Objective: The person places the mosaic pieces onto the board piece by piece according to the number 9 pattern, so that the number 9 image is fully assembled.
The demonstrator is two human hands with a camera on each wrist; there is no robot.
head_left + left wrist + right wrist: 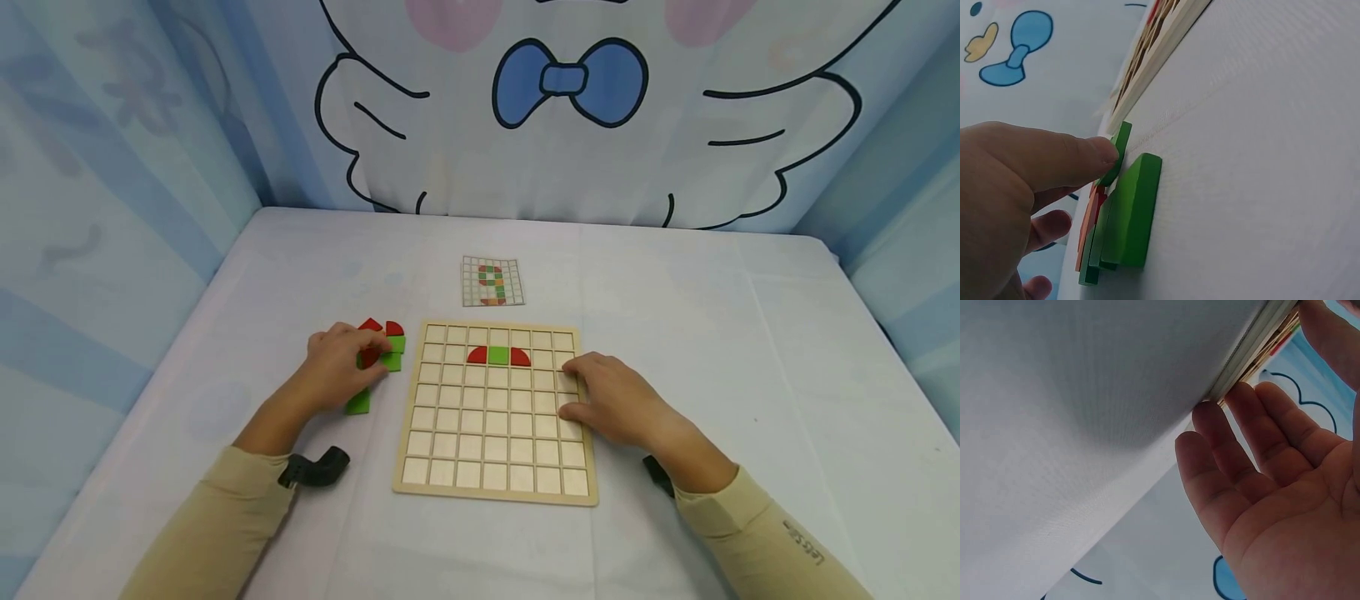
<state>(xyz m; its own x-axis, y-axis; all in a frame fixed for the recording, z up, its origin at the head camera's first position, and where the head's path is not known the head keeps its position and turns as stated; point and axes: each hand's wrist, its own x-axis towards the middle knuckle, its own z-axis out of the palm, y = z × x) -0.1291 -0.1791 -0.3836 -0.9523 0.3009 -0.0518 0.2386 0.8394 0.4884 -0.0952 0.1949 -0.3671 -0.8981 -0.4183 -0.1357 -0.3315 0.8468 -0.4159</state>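
My left hand point(337, 367) hovers over a small pile of tiles left of the board, thumb and forefinger apart. In the left wrist view its thumb touches a green tile point(1121, 140), beside a larger green tile point(1138, 212). Red tiles show around the fingers, one a red quarter-circle point(394, 328); the hand hides part of the pile. My right hand point(622, 400) rests at the right edge of the wooden grid board point(495, 496), fingers extended. In one upper row of the board, a green square point(498, 356) sits between a red quarter-circle point(477, 356) and another red quarter-circle point(520, 357).
Beyond the board lies a pattern card point(470, 287) printed with a grid and a red, green and orange figure. A white cloth point(675, 292) covers the table, and printed curtains point(570, 158) stand behind and on both sides.
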